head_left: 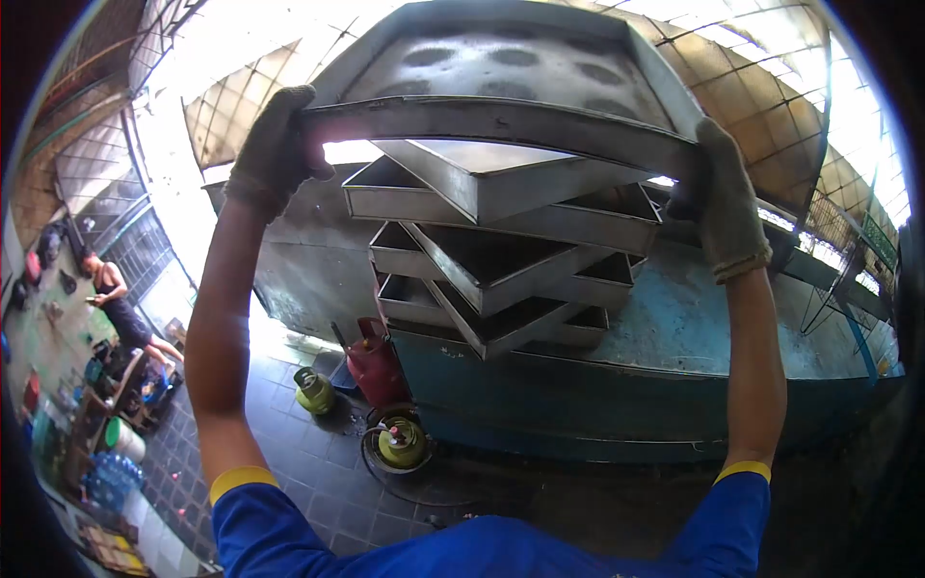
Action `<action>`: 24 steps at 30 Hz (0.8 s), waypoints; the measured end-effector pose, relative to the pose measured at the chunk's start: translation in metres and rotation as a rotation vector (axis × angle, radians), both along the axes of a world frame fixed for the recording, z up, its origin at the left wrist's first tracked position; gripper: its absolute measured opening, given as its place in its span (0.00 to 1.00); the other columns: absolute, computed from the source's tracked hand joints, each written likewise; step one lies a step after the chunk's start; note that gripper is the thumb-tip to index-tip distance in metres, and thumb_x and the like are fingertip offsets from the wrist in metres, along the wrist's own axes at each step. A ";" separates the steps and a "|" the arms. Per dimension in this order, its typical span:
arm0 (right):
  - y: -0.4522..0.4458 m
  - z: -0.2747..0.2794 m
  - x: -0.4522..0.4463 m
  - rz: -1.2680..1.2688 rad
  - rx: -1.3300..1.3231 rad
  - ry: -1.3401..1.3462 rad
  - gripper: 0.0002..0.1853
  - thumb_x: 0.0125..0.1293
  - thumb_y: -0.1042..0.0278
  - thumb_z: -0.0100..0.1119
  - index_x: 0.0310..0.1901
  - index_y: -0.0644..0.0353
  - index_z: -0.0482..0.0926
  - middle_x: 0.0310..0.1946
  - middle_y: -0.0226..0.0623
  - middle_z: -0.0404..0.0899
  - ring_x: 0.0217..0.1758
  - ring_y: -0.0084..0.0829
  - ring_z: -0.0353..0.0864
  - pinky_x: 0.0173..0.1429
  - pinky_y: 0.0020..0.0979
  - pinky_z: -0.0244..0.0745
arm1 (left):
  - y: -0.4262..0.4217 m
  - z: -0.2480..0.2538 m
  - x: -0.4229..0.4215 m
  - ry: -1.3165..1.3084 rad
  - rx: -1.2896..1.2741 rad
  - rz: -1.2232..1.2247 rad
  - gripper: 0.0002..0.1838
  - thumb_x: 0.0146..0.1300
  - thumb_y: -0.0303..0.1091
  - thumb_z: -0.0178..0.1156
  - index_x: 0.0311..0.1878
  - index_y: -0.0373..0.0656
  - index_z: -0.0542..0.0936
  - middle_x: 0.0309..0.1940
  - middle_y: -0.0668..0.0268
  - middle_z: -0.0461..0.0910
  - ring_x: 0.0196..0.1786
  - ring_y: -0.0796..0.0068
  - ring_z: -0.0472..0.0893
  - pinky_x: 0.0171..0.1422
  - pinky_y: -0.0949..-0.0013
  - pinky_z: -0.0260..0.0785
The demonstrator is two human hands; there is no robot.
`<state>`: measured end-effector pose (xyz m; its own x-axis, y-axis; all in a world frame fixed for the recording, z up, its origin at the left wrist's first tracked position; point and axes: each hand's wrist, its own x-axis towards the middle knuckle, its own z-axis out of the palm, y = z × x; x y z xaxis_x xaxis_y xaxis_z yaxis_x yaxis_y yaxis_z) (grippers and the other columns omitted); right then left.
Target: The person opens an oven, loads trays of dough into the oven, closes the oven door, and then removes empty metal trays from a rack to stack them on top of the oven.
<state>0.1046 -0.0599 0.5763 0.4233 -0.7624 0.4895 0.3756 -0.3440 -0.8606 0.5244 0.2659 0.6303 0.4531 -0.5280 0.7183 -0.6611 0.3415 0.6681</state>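
Note:
A large metal tray [501, 118] with dark round marks on its bottom is held up level at the top of the view. My left hand [277, 154], in a grey work glove, is wrapped round its left corner. My right hand [725, 202], gloved too, grips the right corner, with its fingers partly hidden. Just below is a stack of metal trays [540, 197], laid crosswise at alternating angles on a blue workbench [694, 318]. Whether the held tray touches the stack is not clear.
A red gas cylinder [376, 364] and two green gas cylinders [401, 442] stand on the dark tiled floor [332, 482], left of the bench, with a hose around one. A person [120, 303] is at the far left, near a white bucket [125, 439]. Wire mesh [752, 87] rises behind the bench.

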 end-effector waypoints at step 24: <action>-0.042 -0.005 0.019 -0.117 -0.090 0.313 0.43 0.90 0.25 0.53 0.87 0.55 0.72 0.53 0.34 0.90 0.47 0.24 0.87 0.55 0.31 0.86 | -0.043 -0.002 0.072 0.139 0.317 0.380 0.43 0.84 0.74 0.53 0.75 0.42 0.86 0.35 0.64 0.83 0.27 0.72 0.79 0.39 0.64 0.76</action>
<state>0.1239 -0.1021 0.5713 0.4755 -0.7745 0.4172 0.0513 -0.4491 -0.8920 0.5967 0.2231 0.6279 0.7351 -0.4896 0.4689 -0.5967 -0.1390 0.7903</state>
